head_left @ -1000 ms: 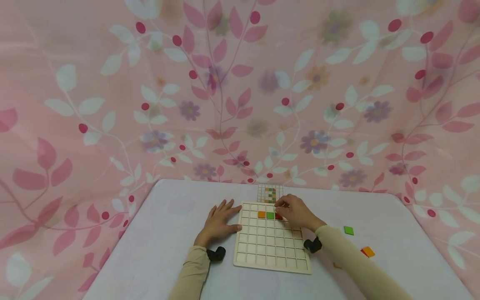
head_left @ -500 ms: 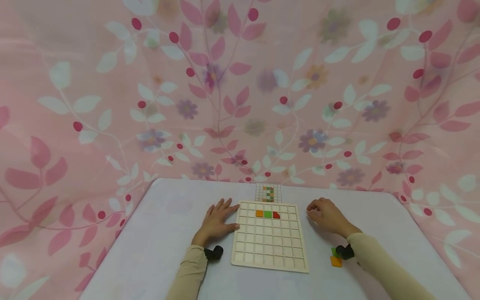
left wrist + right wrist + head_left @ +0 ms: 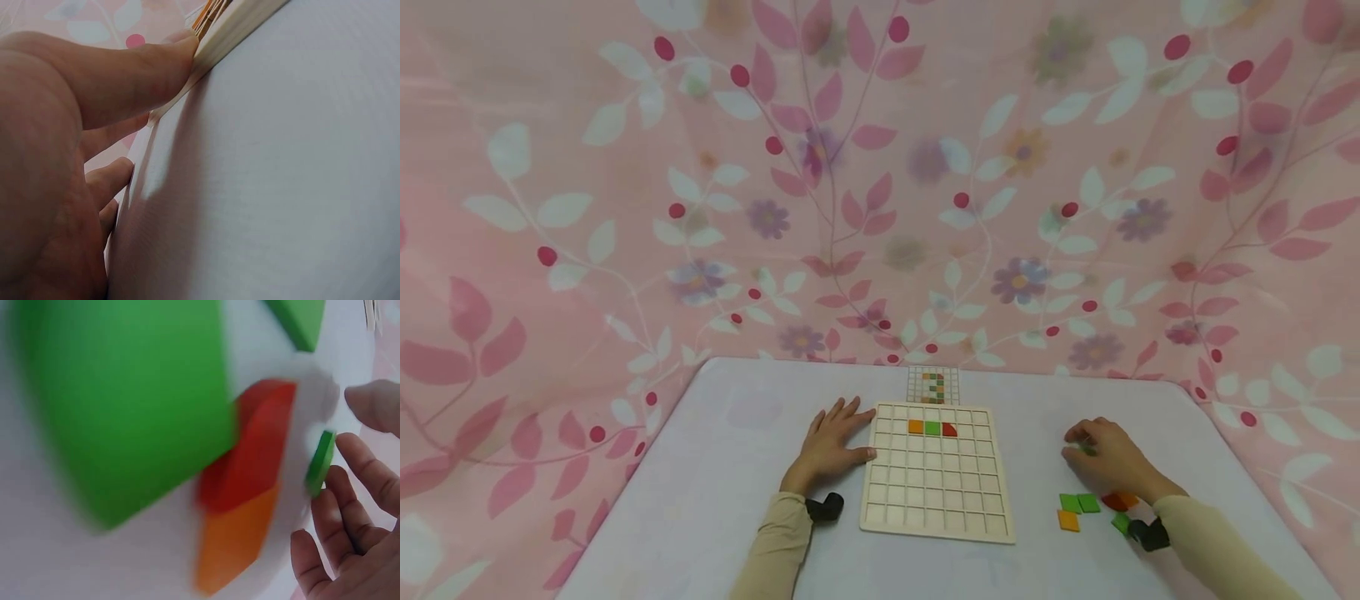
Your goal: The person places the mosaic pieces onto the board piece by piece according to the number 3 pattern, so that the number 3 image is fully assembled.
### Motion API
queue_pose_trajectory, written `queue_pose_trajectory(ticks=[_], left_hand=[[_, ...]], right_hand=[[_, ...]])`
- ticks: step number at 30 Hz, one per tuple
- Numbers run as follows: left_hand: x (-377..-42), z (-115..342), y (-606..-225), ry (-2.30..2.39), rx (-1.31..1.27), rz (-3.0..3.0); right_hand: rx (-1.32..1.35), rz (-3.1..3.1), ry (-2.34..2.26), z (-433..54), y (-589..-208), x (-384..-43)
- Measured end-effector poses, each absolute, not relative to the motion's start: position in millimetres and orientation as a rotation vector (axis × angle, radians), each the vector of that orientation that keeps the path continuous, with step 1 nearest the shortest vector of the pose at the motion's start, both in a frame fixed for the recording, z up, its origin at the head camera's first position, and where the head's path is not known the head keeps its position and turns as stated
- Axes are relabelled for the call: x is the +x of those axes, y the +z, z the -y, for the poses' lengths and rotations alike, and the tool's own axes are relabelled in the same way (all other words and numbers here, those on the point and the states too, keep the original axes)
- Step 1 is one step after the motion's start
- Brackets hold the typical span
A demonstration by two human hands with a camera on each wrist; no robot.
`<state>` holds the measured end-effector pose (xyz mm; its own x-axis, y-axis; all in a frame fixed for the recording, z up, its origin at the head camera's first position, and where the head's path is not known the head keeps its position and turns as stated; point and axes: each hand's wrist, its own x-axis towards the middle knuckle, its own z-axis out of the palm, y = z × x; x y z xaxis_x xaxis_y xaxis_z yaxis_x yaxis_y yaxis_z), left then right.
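Observation:
A pale wooden grid board (image 3: 936, 492) lies in the middle of the table. In one of its upper rows sit an orange square tile (image 3: 916, 427), a green tile (image 3: 932, 428) and a red tile with a rounded corner (image 3: 950, 430). My left hand (image 3: 833, 450) rests spread at the board's left side, thumb and forefinger touching its edge. To the right of the board my right hand (image 3: 1108, 457) is low over the table. Its fingertips meet a loose green tile (image 3: 320, 464) in the right wrist view, while the thumb stays apart from that tile.
Loose tiles lie by the right wrist: several green ones (image 3: 1088, 502), an orange tile (image 3: 1068, 521) and red tiles (image 3: 253, 444) over another orange one (image 3: 237, 540). A printed pattern card (image 3: 934, 385) lies behind the board. Flowered pink cloth (image 3: 880, 208) hangs behind the table.
My right hand has left the red tile on the board and moved right to the loose tiles. My left hand has kept its place at the board's edge.

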<state>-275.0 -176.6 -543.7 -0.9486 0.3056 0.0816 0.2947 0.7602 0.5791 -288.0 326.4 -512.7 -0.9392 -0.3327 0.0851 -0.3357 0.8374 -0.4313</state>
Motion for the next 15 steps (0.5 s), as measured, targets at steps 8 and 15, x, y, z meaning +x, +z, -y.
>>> queue_pose_trajectory(ticks=[8,15], left_hand=[[-277.1,176.2,-554.8,1.015,0.468,-2.94],[-274.9,174.8,-543.4,0.958,0.47,-2.942]], right_hand=[[0.432,3.041,0.732,-347.1,-515.9,-270.6],[0.379,3.023,0.79,-354.4,-520.4,-258.9]])
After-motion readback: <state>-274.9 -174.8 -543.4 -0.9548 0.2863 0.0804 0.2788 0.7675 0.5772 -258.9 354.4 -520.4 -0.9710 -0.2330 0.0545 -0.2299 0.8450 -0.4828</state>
